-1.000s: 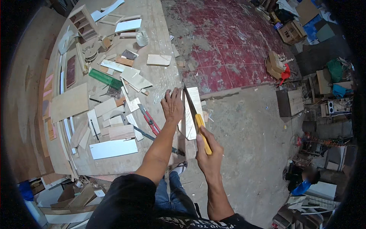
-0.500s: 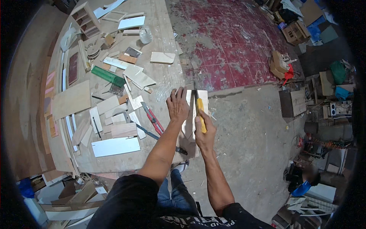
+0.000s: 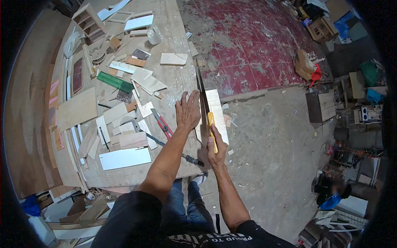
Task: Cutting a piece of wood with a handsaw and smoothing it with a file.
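One saw (image 3: pixel 206 104) has drawn back toward the near end of one pale board (image 3: pixel 218 115) since earlier. The right hand (image 3: pixel 217 153) grips its yellow handle (image 3: pixel 211 119); the left hand (image 3: pixel 188 113) lies palm-down, fingers slightly parted, at the board's left edge.

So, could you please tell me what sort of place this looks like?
Probably a woodworking shop: the right hand grips a saw, wood pieces are strewn over the table, and a small wooden shelf sits among them.
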`<state>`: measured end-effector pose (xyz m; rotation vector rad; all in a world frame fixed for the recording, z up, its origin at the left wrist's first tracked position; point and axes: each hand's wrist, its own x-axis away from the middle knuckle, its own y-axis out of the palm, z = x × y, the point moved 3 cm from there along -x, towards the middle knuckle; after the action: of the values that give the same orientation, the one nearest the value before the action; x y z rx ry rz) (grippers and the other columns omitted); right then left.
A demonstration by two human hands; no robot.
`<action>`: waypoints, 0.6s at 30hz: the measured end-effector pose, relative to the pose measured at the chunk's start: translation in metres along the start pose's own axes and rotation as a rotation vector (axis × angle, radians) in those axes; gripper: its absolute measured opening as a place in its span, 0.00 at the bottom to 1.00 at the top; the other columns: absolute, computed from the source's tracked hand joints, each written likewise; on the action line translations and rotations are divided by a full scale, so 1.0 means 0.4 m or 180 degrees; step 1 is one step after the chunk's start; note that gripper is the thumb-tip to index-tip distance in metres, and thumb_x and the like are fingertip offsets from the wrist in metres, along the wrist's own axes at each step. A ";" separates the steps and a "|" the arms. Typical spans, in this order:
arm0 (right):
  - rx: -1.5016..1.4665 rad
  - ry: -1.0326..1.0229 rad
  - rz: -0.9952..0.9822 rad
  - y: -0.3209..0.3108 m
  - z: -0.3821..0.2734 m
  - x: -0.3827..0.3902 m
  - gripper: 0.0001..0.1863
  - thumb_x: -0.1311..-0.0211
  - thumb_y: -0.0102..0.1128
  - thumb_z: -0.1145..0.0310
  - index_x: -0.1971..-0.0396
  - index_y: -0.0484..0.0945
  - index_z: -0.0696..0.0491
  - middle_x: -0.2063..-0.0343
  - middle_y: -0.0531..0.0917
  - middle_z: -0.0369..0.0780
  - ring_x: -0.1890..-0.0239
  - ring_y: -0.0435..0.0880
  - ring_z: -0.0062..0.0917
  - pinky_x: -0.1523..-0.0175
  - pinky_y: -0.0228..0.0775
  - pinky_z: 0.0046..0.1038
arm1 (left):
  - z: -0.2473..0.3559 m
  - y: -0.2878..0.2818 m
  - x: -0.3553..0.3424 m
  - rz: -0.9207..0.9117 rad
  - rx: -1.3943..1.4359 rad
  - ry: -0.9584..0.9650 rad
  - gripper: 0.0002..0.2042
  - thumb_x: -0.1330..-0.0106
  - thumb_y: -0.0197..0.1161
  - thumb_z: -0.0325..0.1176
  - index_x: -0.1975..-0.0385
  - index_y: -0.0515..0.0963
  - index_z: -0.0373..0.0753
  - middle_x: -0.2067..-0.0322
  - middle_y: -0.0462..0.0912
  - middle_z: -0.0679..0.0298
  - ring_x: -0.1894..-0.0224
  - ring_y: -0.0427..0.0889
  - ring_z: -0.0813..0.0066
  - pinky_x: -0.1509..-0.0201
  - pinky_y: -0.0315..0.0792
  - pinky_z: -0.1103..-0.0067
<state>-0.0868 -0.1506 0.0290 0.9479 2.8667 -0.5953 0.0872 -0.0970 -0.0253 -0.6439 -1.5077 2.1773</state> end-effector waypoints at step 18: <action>0.0581 0.0659 0.0442 -0.316 -0.241 0.569 0.30 0.32 0.55 0.57 0.40 0.71 0.67 0.79 0.79 0.39 0.82 0.76 0.18 0.76 0.68 0.22 | -0.007 -0.002 0.012 0.0190 -0.0084 -0.0112 0.25 0.31 0.52 0.34 0.33 0.66 0.46 0.37 0.70 0.66 0.33 0.63 0.59 0.43 0.58 0.61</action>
<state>-0.3394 -0.0793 0.1203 1.2956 2.9271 -0.8002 0.0852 -0.0918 -0.0261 -0.6709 -1.5563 2.2275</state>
